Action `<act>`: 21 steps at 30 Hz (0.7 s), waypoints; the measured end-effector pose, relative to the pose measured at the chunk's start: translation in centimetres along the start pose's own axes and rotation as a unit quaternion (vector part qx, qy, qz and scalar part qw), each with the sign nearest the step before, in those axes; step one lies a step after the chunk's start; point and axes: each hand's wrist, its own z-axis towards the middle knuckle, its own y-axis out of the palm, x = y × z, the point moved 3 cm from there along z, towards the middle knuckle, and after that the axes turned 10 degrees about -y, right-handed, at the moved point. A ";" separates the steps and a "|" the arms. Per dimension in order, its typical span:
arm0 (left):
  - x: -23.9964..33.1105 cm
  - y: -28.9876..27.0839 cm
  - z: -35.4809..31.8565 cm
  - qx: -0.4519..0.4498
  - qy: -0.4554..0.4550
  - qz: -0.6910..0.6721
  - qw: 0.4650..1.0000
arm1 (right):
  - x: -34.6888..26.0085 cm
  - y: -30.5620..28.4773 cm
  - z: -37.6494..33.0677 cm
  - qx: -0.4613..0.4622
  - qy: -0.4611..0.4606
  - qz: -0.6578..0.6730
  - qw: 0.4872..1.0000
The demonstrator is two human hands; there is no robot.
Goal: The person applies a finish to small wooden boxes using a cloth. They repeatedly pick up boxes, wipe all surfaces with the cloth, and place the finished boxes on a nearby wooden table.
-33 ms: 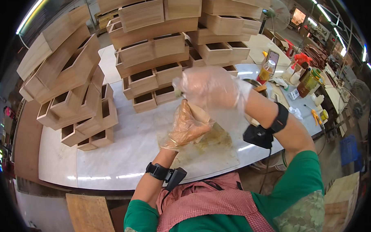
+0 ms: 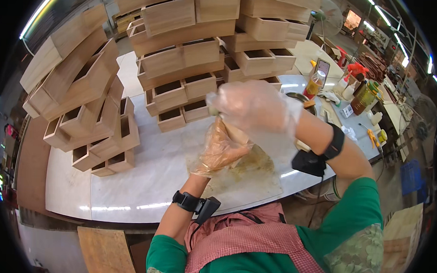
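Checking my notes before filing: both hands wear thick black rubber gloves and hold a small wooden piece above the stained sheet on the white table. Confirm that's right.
Not quite. The head view shows the left hand and right hand in thin clear plastic gloves, not black rubber ones. The rest stands: they hold a small wooden piece above the stained sheet on the white table.

- The left hand point(image 2: 221, 148) wears a thin see-through glove, its fingers pointing up.
- The right hand point(image 2: 255, 109), gloved too, is curled shut just above it.
- Both wrists wear black bands.
- The sleeves are green.
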 end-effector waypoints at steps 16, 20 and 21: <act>0.5 0.8 0.0 0.026 0.087 -0.103 0.991 | -7.6 -5.0 -7.8 -0.001 0.063 -0.012 0.998; 0.0 -0.3 -0.1 0.033 0.054 -0.151 0.986 | -8.3 -5.8 -9.9 -0.077 0.129 -0.003 0.989; 0.4 -0.6 -0.2 0.027 0.039 -0.162 0.986 | -8.1 -5.6 -11.0 -0.031 0.124 -0.008 0.992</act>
